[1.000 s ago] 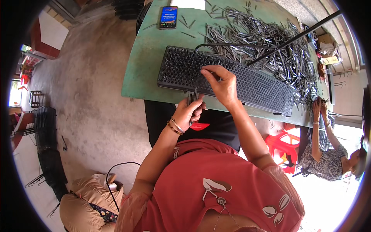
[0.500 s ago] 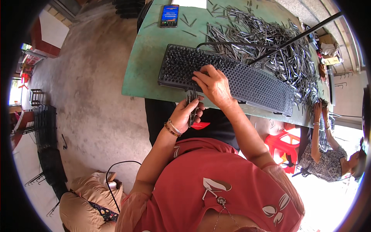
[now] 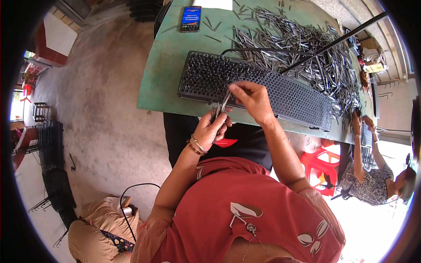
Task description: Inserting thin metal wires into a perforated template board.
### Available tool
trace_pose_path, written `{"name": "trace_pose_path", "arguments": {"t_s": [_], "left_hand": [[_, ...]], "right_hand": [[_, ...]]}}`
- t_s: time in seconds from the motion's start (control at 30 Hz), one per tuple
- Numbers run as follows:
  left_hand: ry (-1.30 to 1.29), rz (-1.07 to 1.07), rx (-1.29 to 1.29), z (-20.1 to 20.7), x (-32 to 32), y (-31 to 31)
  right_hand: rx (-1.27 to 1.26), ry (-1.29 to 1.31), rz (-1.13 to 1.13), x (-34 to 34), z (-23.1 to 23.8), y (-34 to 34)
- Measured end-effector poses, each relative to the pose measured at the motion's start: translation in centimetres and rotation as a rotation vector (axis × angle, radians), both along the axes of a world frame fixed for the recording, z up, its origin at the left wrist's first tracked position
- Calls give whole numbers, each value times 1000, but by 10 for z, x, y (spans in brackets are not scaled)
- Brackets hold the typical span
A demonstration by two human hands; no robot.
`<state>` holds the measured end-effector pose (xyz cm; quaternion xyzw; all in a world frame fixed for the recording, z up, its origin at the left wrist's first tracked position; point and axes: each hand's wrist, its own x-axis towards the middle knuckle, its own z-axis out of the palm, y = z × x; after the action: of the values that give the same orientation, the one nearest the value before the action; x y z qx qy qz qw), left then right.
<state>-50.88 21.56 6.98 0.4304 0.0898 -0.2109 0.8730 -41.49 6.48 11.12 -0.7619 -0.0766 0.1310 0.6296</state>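
Note:
My left hand [image 3: 206, 131] is closed around a bundle of thin metal sticks [image 3: 215, 115], just off the near table edge. The fingertips of my right hand [image 3: 256, 104] pinch one thin metal stick [image 3: 226, 99], which slants up from the top of that bundle. Beyond both hands lies a long black rack [image 3: 302, 98] full of round holes. Its left part is densely filled with upright sticks [image 3: 210, 72], while rows of bare holes show in its right part. My right hand covers some of the rack's near middle.
A large heap of loose metal sticks [image 3: 302, 52] spreads behind the rack on the green table [image 3: 162, 65]. A phone [image 3: 190, 19] lies at the far left. A black bar [image 3: 337, 41] crosses above the heap. Another person's hands [image 3: 363, 120] work at the right end, near a red stool [image 3: 319, 166].
My right hand has moved from over the rack back toward my left hand, and now pinches a stick at the bundle. The other person's hands have shifted slightly.

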Motion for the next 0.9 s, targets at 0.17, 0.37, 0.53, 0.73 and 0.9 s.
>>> {"name": "trace_pose_path", "arguments": {"t_s": [0.17, 0.37, 0.53, 0.73, 0.9], "left_hand": [[50, 1, 17, -5, -1, 0], [60, 9, 2, -6, -3, 1], [106, 5, -52, -5, -3, 2], [121, -12, -142, -6, 0, 5], [123, -28, -140, -7, 0, 6]], "right_hand": [[-67, -161, -93, 9, -10, 8], [-120, -294, -23, 9, -18, 11], [-109, -390, -66, 6, -22, 13], [-64, -295, -62, 2, -22, 13], [-102, -465, -26, 1, -27, 15]]}}
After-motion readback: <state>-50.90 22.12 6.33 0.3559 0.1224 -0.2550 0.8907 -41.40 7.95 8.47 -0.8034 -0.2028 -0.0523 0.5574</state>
